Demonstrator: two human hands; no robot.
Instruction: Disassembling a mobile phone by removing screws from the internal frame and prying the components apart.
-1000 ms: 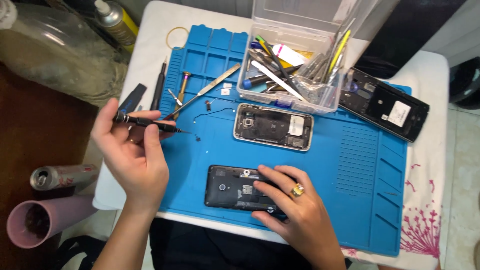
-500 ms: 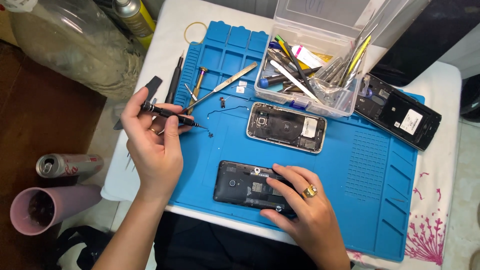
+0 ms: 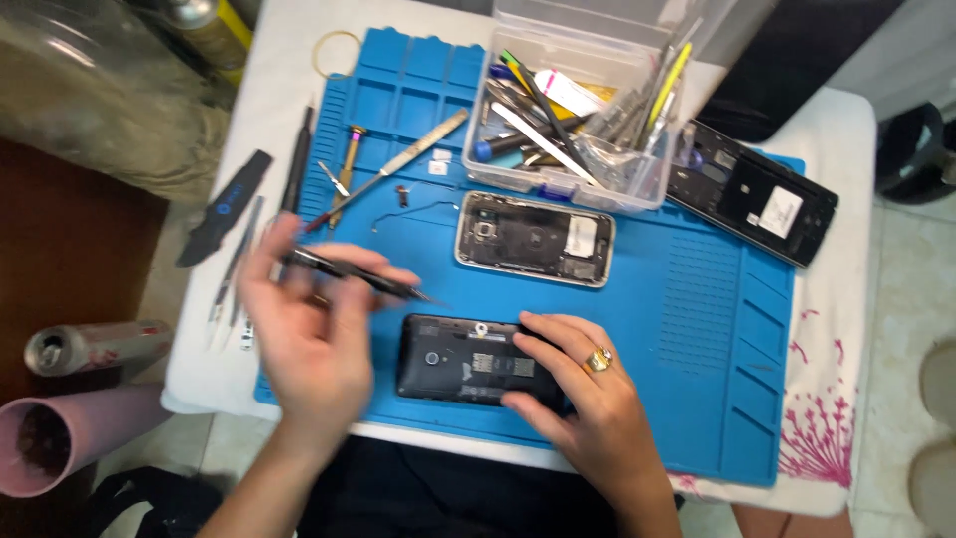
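My left hand (image 3: 304, 334) grips a thin black screwdriver (image 3: 363, 277) whose tip points right, toward the top left corner of a black opened phone (image 3: 468, 361). That phone lies flat near the front edge of the blue work mat (image 3: 697, 329). My right hand (image 3: 583, 394), with a gold ring on one finger, presses down on the phone's right half and covers part of it. A second opened phone with a silver frame (image 3: 535, 239) lies on the mat just behind.
A clear plastic box (image 3: 578, 110) of tools stands at the mat's back. A third opened black phone (image 3: 752, 204) lies at the right. Loose tools, tweezers and a black pry tool (image 3: 224, 207) lie at the left. A can (image 3: 95, 344) and pink tube (image 3: 70, 438) sit lower left.
My left hand has moved right and toward me with the screwdriver, bringing its tip close to the black phone. My right hand stays on the phone.
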